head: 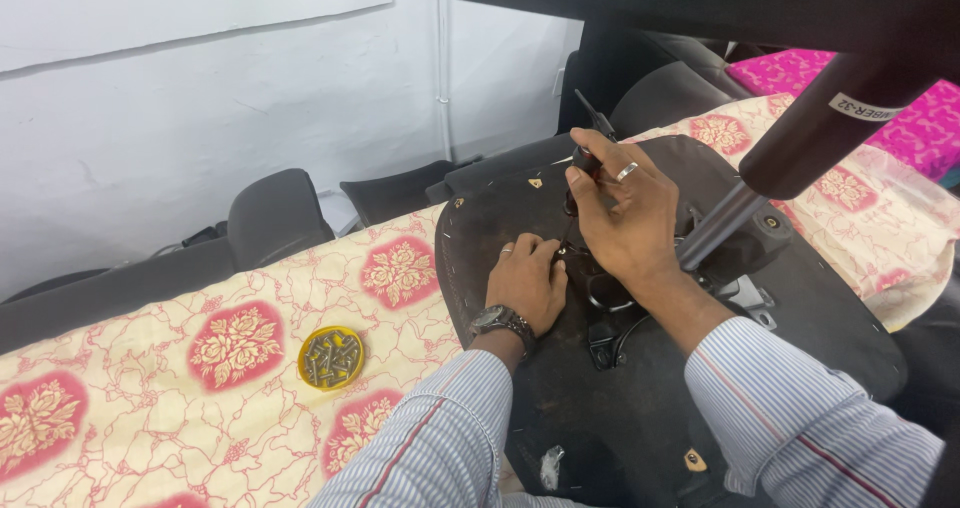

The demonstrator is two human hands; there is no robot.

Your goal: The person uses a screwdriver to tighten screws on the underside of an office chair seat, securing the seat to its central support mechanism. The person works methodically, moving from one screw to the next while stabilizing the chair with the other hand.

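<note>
- While the right hand (625, 218) clenches a screwdriver (590, 148) upright at centre frame, its tip could slip off the fastener, I judge.
- Left hand (525, 280) rests flat, grasping nothing, on the upturned chair seat (800, 318) beside that tip, so fingers risk a jab.
- Yellow dish of screws (331, 357), lower left on the flowered cloth (150, 388), could be knocked.

Both arms wear white shirt sleeves (800, 418) with thin blue and red stripes, a dark wristwatch (497, 320) on the left wrist, and a silver ring (627, 172) on the right hand.
</note>
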